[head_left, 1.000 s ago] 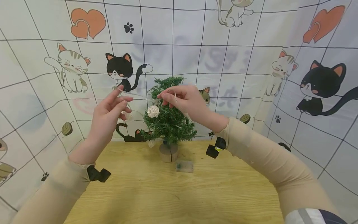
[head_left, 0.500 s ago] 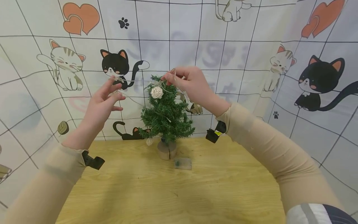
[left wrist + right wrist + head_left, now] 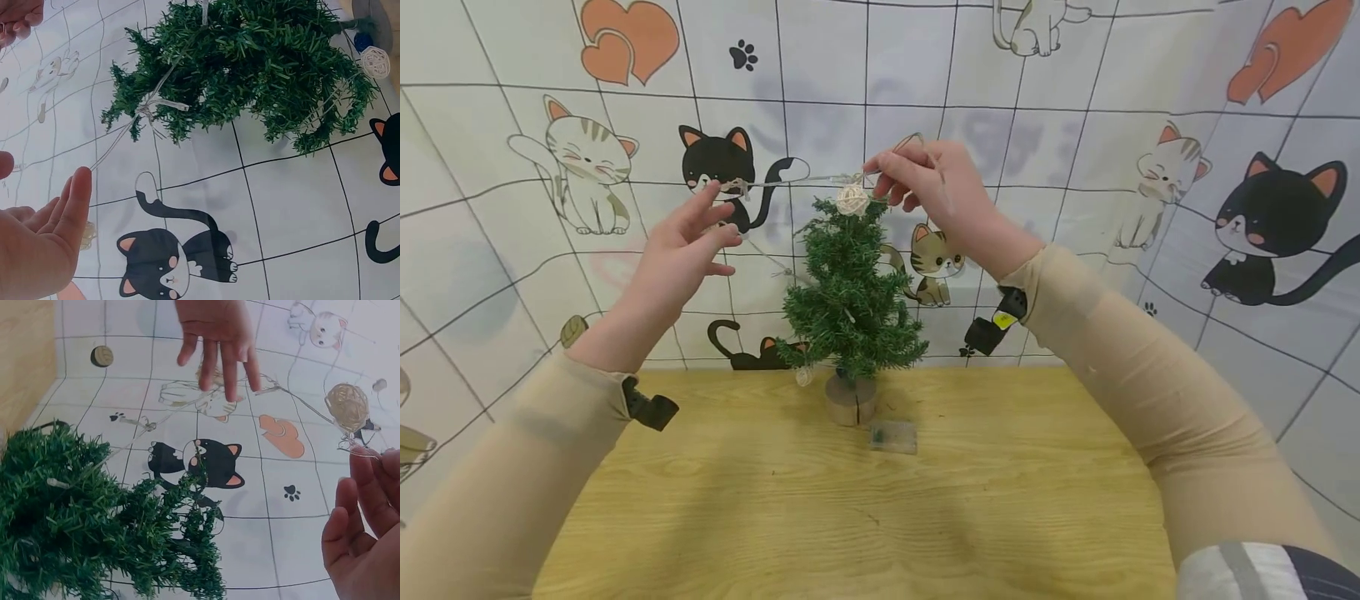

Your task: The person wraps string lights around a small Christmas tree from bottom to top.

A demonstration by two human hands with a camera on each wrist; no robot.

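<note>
A small green artificial Christmas tree (image 3: pixel 850 292) stands on a round wooden base (image 3: pixel 850 408). A string of lights with clear wire and white wicker balls runs around it. My right hand (image 3: pixel 943 192) pinches the string lights beside a wicker ball (image 3: pixel 852 199), which overlaps the treetop in the head view; the same ball (image 3: pixel 347 407) hangs at the fingertips in the right wrist view. My left hand (image 3: pixel 673 250) is left of the tree, fingers spread and fairly straight, with the wire (image 3: pixel 119 139) passing over its fingertips. Another wicker ball (image 3: pixel 803 377) hangs low at the tree's left.
A small clear flat box (image 3: pixel 893 437) lies on the wooden table (image 3: pixel 865 517) in front of the base. Close behind the tree hangs a white gridded cloth (image 3: pixel 827 83) with printed cats and hearts, which also runs along both sides.
The right hand has risen with the wicker ball from the tree's middle to its top. My left hand has moved up slightly, and the wire between the hands is higher.
</note>
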